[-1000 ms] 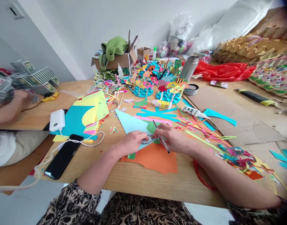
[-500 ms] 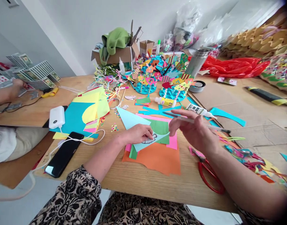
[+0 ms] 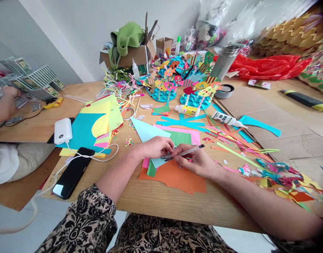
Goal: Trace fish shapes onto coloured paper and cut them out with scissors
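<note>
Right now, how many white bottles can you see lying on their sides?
2. The yellow-labelled bottle lies just beyond the blue paper strips; the other bottle lies to its right, pointing toward the curved blue paper. More may be hidden farther back.

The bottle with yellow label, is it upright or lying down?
Lying down: the yellow-labelled bottle is on its side, white end pointing left.

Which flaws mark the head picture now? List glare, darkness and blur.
Head view throughout: pale patch, probably glare, on the black phone; sheen on the red plastic; dark, blurry corners at right; pen in the right hand without heavy motion blur.
</note>
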Demonstrator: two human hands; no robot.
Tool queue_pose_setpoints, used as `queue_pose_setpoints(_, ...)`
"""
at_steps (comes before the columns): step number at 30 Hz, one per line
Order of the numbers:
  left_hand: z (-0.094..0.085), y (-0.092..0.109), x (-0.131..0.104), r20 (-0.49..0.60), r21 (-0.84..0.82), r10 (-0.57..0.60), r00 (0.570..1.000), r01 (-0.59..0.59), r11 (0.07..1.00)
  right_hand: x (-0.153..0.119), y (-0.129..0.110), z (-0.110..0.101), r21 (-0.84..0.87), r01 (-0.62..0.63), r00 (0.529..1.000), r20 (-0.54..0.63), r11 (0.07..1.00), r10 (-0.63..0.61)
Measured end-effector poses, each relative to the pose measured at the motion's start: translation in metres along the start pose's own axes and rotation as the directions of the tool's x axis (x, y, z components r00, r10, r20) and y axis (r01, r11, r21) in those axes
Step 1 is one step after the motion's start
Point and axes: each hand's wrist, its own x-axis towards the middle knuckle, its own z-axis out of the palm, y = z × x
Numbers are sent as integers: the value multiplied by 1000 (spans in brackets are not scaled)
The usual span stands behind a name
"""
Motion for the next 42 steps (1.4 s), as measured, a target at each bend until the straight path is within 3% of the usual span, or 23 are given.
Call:
queue_pose_setpoints(4, 0, -1, 0, -8, -6, 7, 1000, -7, 1000, 0, 0, 5, -183, 62, 996, -47, 981, -72)
queue_pose_setpoints(9, 1, -2, 0, -15, -19, 13, 1000, -13, 1000, 1, 3, 9, -261, 120, 987, -72, 958, -144)
queue_pose_setpoints(27, 2, -3, -1, -40, -6, 30, 999, -31, 1000, 2, 9, 10, -284, 137, 989, -13, 949, -147)
queue_pose_setpoints(42, 1, -3, 0, -28, 3, 33, 999, -33, 999, 1, 12, 10, -315, 242, 969, 30, 918, -245)
